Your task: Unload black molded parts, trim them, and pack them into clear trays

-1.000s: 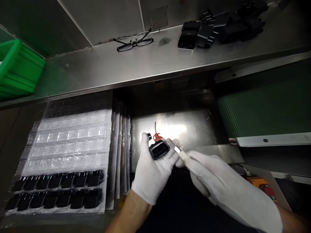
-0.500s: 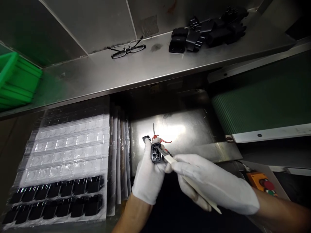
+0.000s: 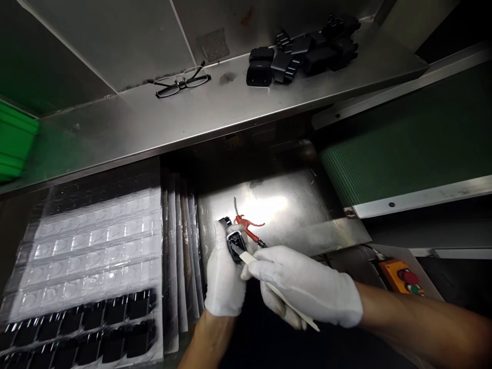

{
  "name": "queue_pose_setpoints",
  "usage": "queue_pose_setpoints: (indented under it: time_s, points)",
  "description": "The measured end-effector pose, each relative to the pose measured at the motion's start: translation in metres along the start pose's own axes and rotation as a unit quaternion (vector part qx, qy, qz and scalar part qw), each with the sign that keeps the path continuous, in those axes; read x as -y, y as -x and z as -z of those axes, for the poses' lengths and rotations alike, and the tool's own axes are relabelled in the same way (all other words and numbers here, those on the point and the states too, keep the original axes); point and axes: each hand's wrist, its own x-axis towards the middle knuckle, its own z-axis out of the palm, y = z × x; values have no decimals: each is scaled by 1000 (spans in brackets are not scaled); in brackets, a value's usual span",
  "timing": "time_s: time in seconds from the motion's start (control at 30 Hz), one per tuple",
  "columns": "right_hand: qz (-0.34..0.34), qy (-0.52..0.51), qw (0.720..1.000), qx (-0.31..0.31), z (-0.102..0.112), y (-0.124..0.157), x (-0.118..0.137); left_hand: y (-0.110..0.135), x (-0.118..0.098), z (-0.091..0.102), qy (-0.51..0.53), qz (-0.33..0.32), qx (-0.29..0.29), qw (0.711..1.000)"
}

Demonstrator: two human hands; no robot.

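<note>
Both my hands wear white gloves. My left hand [image 3: 225, 277] is shut around a black plastic multi-cavity connector housing [image 3: 235, 245], with a small black part of it sticking out above the fingertips. My right hand [image 3: 303, 282] grips a thin white stick [image 3: 300, 313], and the stick's pale tip rests at the connector's face. Just behind the left hand, a red air blow gun [image 3: 246, 223] with a thin metal nozzle lies on a bright steel plate [image 3: 284, 205]. My hands touch neither of these.
Left of my hands are plastic blister trays [image 3: 88, 246] holding rows of black parts [image 3: 115, 312], with a stack of trays [image 3: 179, 256] beside them. Glasses [image 3: 182, 82] and black parts [image 3: 292, 59] lie on a steel shelf [image 3: 192, 118]. Also visible: a green bin [image 3: 15, 138], green belt [image 3: 403, 138], orange control box [image 3: 402, 277].
The connector has turned in my left hand, its face now narrower to me. My right hand has brought the stick's tip onto it. The whole view has drifted left and upward.
</note>
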Motion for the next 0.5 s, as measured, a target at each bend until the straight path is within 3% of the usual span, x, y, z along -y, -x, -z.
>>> queue_pose_setpoints:
  time_s: [0.5]
  points:
    - [-5, -28, 998, -59, 0, -2, 1, -3, 4, -2, -54, -6, -37, 998]
